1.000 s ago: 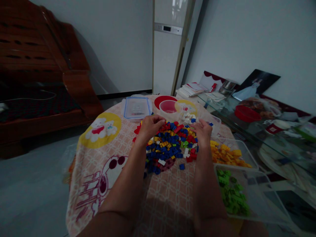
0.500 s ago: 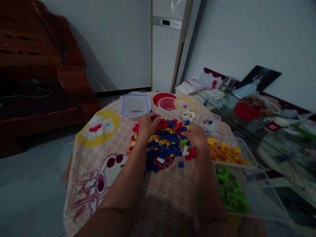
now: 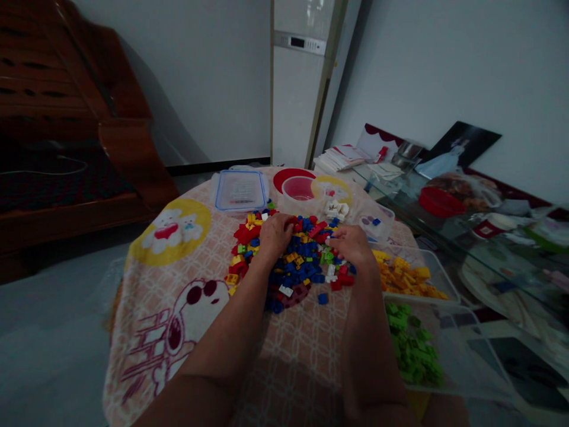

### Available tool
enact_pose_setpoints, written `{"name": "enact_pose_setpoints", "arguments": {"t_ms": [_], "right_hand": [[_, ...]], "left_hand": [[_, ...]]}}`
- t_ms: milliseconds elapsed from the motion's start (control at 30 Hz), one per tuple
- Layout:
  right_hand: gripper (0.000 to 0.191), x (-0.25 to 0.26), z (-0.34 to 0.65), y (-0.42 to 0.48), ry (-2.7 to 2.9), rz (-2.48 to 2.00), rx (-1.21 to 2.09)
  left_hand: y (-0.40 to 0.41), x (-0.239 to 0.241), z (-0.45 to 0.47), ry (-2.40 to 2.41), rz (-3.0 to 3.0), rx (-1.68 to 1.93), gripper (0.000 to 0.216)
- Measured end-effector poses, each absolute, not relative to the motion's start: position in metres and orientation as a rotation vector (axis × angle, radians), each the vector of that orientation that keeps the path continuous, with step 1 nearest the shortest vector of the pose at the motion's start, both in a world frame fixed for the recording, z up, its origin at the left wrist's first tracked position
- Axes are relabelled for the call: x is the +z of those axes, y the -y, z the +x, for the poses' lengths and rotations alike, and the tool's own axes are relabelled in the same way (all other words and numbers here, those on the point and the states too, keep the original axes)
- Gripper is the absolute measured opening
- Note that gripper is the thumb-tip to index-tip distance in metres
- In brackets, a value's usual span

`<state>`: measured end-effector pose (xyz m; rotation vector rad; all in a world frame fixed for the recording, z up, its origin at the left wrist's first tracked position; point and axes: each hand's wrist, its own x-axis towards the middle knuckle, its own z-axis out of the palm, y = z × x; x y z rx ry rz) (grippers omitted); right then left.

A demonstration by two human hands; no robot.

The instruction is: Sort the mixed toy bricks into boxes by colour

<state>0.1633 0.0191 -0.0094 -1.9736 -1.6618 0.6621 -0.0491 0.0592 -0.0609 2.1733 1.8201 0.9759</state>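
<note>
A heap of mixed toy building bricks [image 3: 300, 261], in blue, red, yellow, green and white, lies on the patterned cloth. My left hand [image 3: 276, 232] is at the heap's upper part, fingers curled down among red and blue bricks; what they hold, if anything, is hidden. At the heap's right edge is my right hand [image 3: 354, 244], thumb and fingers drawn together near green and white bricks, with a tiny pale spot at the tips. Beside my right forearm stand a clear box of yellow bricks [image 3: 402, 276] and another of green bricks [image 3: 411, 347].
Behind the heap are a blue-rimmed clear lid [image 3: 240, 190], a pink-red bowl [image 3: 299, 188], white bricks [image 3: 336, 209] and a clear tub [image 3: 377, 224] with a blue brick. A cluttered glass table [image 3: 448, 234] stands at right, a wooden bench [image 3: 124, 154] at left.
My left hand has moved right and down into the heap, uncovering red and yellow bricks at its left. My right hand stays at the right edge, its fingers shifting slightly. The view shifts a little.
</note>
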Motion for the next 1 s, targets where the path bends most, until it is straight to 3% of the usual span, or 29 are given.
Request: {"name": "enact_pose_setpoints", "arguments": {"t_ms": [500, 733, 1000], "right_hand": [[0.015, -0.025, 0.16, -0.033, 1.018, -1.552, 0.893], [0.057, -0.042, 0.159, -0.058, 0.832, -1.215, 0.721], [0.026, -0.024, 0.157, -0.038, 1.198, -1.423, 0.85]], "left_hand": [[-0.057, -0.057, -0.049, -1.807, 2.171, 0.926, 0.028], [-0.058, -0.057, -0.049, -1.809, 2.177, 0.917, 0.029], [-0.058, -0.057, -0.05, -1.798, 2.174, 0.94, 0.028]]}}
